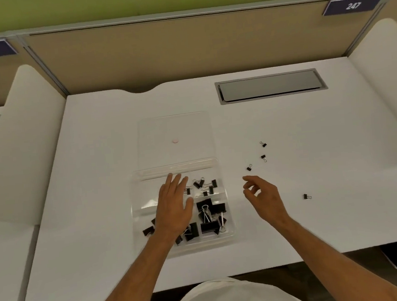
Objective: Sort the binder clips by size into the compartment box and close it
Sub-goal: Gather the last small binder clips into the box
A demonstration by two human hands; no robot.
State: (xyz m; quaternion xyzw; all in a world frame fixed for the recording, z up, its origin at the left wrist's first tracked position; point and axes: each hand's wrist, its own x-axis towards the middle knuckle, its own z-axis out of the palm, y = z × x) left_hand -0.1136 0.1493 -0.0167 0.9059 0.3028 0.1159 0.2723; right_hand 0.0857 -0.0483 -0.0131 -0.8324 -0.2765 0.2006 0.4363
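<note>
Right hand (262, 194) empty, fingers curled, nearest loose clip (249, 167) just beyond; left hand (175, 206) flat, open over box (231, 220).

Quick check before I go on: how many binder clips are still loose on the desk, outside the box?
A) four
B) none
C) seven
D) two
A: four small clips lie on the desk right of the compartment box: one, a second, a third just beyond the right hand, and a fourth farther right.
</note>
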